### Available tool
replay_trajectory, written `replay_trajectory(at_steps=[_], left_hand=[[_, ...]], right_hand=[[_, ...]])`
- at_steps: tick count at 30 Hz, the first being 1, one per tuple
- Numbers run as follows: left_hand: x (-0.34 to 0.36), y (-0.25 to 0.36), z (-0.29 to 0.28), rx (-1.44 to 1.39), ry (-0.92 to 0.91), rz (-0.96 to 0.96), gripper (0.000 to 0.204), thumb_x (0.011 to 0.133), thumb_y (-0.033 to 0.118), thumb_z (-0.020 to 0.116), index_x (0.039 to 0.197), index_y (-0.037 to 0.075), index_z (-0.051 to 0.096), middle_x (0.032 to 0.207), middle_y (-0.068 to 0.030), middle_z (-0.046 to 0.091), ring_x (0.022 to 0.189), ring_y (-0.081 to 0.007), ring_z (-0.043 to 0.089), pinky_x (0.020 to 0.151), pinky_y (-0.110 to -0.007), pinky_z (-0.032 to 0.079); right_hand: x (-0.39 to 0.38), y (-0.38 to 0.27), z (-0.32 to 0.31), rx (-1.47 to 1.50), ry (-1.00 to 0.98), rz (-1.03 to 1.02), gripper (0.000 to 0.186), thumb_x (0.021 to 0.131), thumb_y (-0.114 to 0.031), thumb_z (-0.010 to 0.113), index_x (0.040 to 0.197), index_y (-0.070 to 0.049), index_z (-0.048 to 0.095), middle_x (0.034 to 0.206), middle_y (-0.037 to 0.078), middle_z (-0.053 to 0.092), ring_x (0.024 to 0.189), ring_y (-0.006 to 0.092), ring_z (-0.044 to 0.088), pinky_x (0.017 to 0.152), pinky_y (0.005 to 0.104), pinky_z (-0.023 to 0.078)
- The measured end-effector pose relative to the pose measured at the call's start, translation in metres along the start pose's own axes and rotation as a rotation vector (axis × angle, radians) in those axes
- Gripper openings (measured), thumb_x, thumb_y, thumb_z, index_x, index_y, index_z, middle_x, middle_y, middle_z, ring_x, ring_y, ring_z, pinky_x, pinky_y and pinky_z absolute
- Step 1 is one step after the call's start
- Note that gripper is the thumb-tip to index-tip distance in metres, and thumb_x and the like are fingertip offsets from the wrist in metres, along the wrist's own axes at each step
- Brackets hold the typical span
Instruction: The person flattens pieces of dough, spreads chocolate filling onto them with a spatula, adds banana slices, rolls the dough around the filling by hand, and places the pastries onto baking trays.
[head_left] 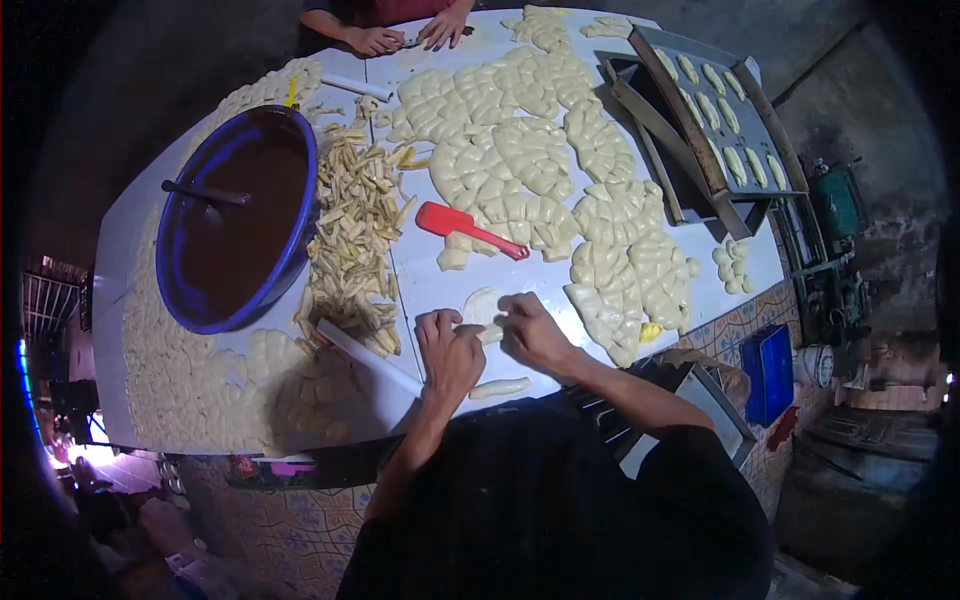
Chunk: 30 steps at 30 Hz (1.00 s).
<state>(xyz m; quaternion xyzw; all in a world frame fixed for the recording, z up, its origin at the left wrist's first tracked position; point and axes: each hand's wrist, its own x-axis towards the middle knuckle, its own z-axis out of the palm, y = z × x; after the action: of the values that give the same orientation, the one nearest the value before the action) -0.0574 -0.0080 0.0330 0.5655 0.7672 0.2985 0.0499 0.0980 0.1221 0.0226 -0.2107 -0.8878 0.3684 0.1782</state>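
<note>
My left hand (448, 352) and my right hand (534, 330) are on the white table at the near middle, fingers curled on a small piece of pale dough (488, 334) between them. A flat dough round (482, 305) shows just beyond it. A rolled dough strip (500, 387) lies near the front edge, below my hands. A white rod (370, 357) lies left of my left hand. A red spatula (450, 222) lies farther up, on the sheets of divided dough (520, 170).
A blue basin (235, 215) of brown liquid stands left, beside banana pieces (350, 230). At right, stacked metal trays (740, 135) hold shaped dough. A co-worker's hands (440, 30) work at the far edge. A blue crate (765, 375) is on the floor at right.
</note>
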Motion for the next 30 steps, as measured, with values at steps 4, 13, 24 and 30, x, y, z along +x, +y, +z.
replay_trajectory(at_steps=[4,13,24,30], left_hand=[[0.007,0.012,-0.014,0.000,-0.081,0.224,0.049,0.079,0.014,0.071,0.125,0.001,0.062,0.115,-0.0157,0.055,0.113,-0.0354,0.047,0.101,-0.051,0.035],[-0.019,0.001,0.014,0.259,-0.049,0.034,0.065,0.085,0.034,0.071,0.136,-0.001,0.053,0.152,-0.0335,0.034,0.140,-0.0486,0.031,0.108,-0.066,0.024],[0.078,-0.031,0.031,0.335,0.163,-0.330,0.081,0.100,0.036,0.050,0.155,-0.012,0.015,0.164,-0.0315,0.015,0.155,-0.0438,0.004,0.117,-0.068,0.007],[0.052,-0.013,0.007,-0.239,-0.074,-0.011,0.077,0.089,0.003,0.067,0.154,-0.004,0.027,0.120,-0.0194,0.068,0.115,-0.0418,0.060,0.099,-0.048,0.046]], right_hand=[[-0.006,-0.006,-0.009,-0.131,-0.059,-0.210,0.037,0.079,-0.005,0.070,0.114,0.003,0.062,0.118,0.020,0.059,0.108,0.0376,0.057,0.088,0.0461,0.051],[-0.010,-0.015,-0.009,-0.090,0.070,0.057,0.039,0.093,-0.022,0.066,0.124,0.001,0.060,0.148,0.024,0.046,0.135,0.0424,0.046,0.105,0.0515,0.043],[0.073,0.005,0.011,-0.393,0.308,0.206,0.062,0.100,-0.035,0.050,0.150,0.000,0.039,0.159,0.033,0.024,0.150,0.0442,0.023,0.119,0.0610,0.018],[0.042,0.005,0.001,0.018,0.222,-0.001,0.039,0.085,-0.004,0.064,0.124,-0.002,0.065,0.121,0.019,0.067,0.117,0.0373,0.061,0.096,0.0450,0.051]])
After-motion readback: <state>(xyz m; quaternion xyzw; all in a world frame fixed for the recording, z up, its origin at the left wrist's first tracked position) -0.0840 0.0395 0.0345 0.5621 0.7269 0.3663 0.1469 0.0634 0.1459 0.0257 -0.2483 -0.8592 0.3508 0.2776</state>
